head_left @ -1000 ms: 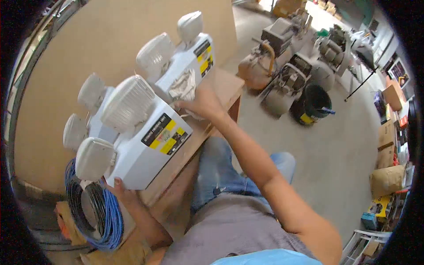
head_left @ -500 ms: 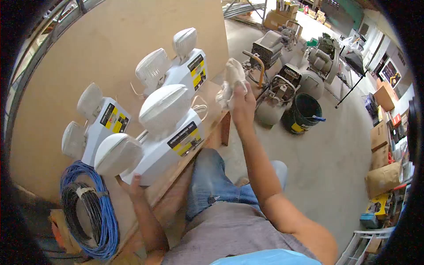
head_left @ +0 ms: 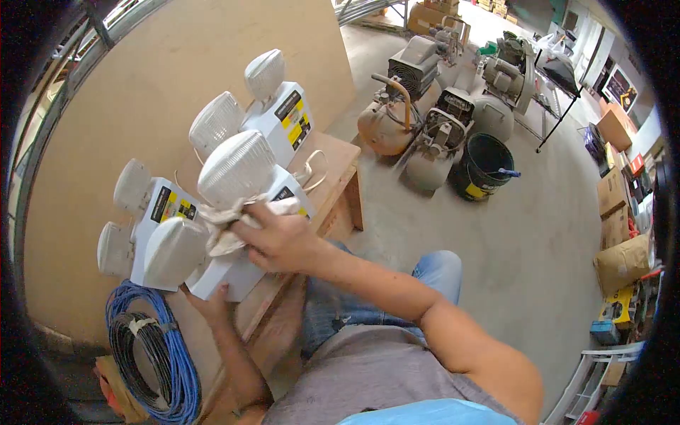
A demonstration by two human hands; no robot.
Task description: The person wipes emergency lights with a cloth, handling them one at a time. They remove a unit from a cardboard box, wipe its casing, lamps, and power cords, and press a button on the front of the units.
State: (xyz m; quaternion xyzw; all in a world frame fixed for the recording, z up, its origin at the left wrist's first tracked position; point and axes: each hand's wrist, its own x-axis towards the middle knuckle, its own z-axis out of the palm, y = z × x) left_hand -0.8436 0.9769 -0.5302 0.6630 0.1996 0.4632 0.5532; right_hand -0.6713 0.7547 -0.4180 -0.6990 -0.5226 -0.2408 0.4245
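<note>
My right hand [head_left: 283, 239] grips a crumpled off-white cloth [head_left: 225, 239] and presses it against the nearest twin-head emergency light. That emergency light [head_left: 234, 278] has a white body, two ribbed lamp heads and a black and yellow label, now partly covered by my hand. Down at its near lower corner, my left hand [head_left: 211, 303] holds the body, with the thumb on the front and other fingers hidden. Two similar lights stand beside it on the wooden table: one farther back [head_left: 282, 127], one to the left [head_left: 161, 225].
A coil of blue and black cable [head_left: 180, 361] lies at the table's near left. Behind the lights rises a tan board [head_left: 177, 64]. Across the floor stand air compressors [head_left: 386, 127] and a black bucket [head_left: 471, 166]. Cardboard boxes [head_left: 613, 191] line the right side.
My right hand has brought the cloth down and left, from beyond the table edge onto the nearest light. My left hand keeps its hold. The view has shifted slightly.
</note>
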